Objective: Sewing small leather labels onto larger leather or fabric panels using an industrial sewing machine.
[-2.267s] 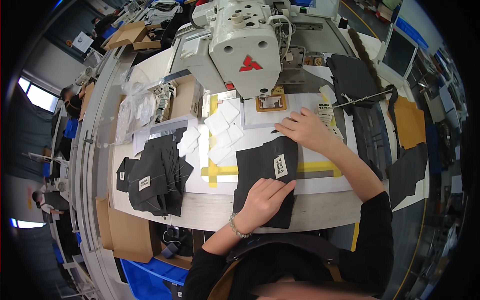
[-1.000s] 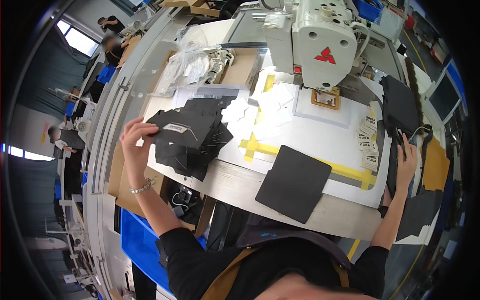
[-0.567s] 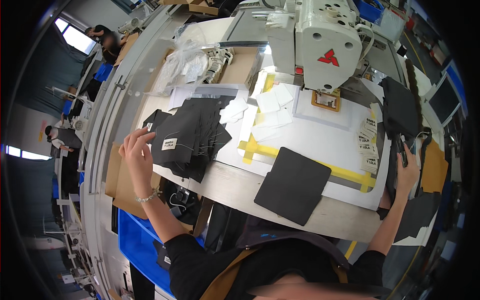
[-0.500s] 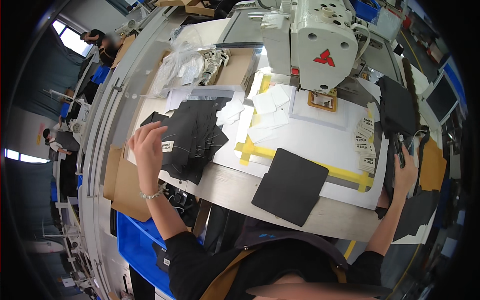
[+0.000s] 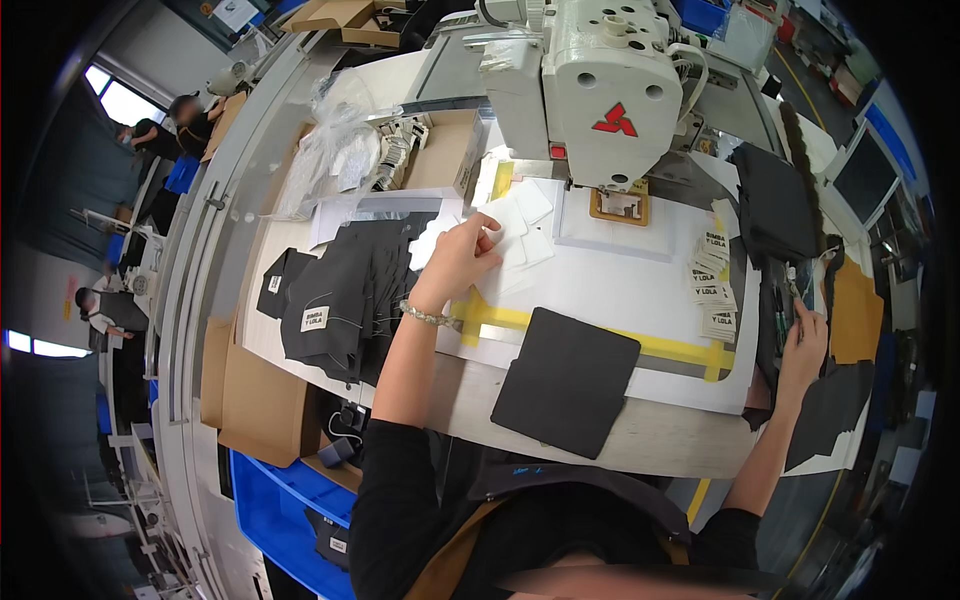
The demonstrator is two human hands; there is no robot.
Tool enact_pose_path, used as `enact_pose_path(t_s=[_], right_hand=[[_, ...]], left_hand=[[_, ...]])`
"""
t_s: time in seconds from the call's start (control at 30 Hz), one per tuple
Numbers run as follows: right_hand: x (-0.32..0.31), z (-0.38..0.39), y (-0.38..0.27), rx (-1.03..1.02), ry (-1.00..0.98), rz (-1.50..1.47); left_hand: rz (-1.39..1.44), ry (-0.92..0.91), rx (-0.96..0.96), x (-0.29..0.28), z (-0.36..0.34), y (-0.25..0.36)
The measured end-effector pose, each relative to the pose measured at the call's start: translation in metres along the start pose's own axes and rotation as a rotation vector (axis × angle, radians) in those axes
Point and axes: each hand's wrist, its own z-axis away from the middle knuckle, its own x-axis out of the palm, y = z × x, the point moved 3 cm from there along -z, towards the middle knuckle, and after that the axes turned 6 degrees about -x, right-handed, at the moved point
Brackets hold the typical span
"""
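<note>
My left hand (image 5: 466,258) is over the white square pieces (image 5: 525,215), its fingers bent, with a gap between thumb and forefinger. It seems to hold nothing; whether its fingertips touch the pieces is unclear. To its left lies a fanned stack of black fabric pieces (image 5: 340,290) with a pale label (image 5: 315,318) and loose threads. My right hand (image 5: 804,350) is at the table's right side, fingers closed around something thin and dark, too small to name, beside a dark holder. Between the hands, a black fabric panel (image 5: 568,380) lies at the table's front edge.
A white sewing machine head (image 5: 610,100) stands at the back over a small brass-coloured frame (image 5: 620,206). Printed labels (image 5: 712,290) lie in a row at right. A cardboard box (image 5: 445,150) and clear plastic bag (image 5: 330,150) are back left; a blue bin (image 5: 270,510) is below.
My left hand has moved right, from above the black stack to the white squares. My right hand stays by the holder, slightly lower. The whole view has shifted a little.
</note>
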Motion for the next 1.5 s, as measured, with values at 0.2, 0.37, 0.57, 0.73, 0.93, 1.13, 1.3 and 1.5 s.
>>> enact_pose_path(t_s=[0.2, 0.37, 0.57, 0.73, 0.93, 1.13, 1.3, 1.5], right_hand=[[-0.003, -0.009, -0.013, 0.071, 0.091, -0.213], [-0.007, -0.029, -0.047, 0.149, 0.050, -0.417], [-0.012, -0.068, -0.107, -0.075, -0.011, -0.601], [0.003, -0.096, -0.168, -0.374, -0.136, -0.743], [0.058, -0.103, -0.183, -0.567, -0.070, -0.621], [0.076, -0.098, -0.177, -0.710, -0.002, -0.367], [0.066, -0.094, -0.179, -0.755, -0.124, -0.398], [0.068, -0.083, -0.187, -0.716, -0.276, -0.418]], left_hand=[[-0.151, 0.030, 0.050, -0.003, 0.000, -0.007], [-0.279, 0.180, 0.212, -0.013, 0.010, 0.011], [-0.174, 0.174, 0.303, -0.005, 0.017, 0.081], [-0.119, 0.086, 0.482, 0.047, -0.005, 0.114], [-0.103, 0.113, 0.617, 0.090, -0.032, 0.124], [0.000, -0.006, 0.734, 0.110, -0.042, 0.103], [-0.266, 0.033, 0.840, 0.114, -0.036, 0.098], [-0.575, 0.186, 0.767, 0.112, -0.024, 0.099]])
